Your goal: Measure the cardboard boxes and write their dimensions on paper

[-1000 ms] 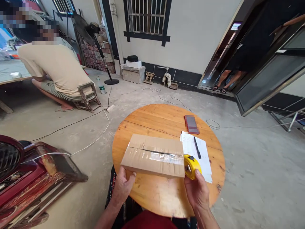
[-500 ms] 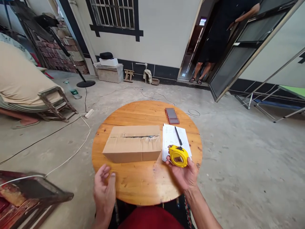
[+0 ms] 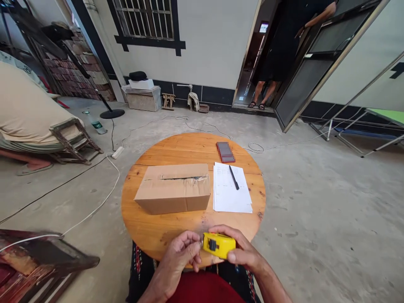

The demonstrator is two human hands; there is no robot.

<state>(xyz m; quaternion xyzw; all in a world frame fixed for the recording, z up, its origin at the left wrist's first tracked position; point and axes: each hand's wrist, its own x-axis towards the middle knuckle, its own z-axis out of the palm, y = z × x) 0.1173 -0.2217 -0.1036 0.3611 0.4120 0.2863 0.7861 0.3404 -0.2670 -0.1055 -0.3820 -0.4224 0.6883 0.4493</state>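
Note:
My right hand (image 3: 241, 248) is closed around a yellow tape measure (image 3: 219, 245), held low over the near edge of the round wooden table (image 3: 164, 233). The black slide button on its case faces up. At the case's left end, my left hand (image 3: 183, 252) pinches at the mouth where the metal tip comes out; the fingers cover most of that tip. Beyond my hands lies a taped cardboard box (image 3: 173, 187). Right of the box are sheets of paper (image 3: 232, 198) with a black pen (image 3: 234, 177) on top.
A pixelated flat object (image 3: 225, 152) lies at the table's far side. A person (image 3: 280, 50) stands in the doorway, and another sits on a wooden chair (image 3: 74, 139) at left. Cables (image 3: 101, 202) cross the floor. A worn wooden seat (image 3: 41, 265) is at lower left.
My right hand has brought the tape measure down and toward me, turning it. My left hand has moved right from beside the box, and its fingers have closed at the tape's end.

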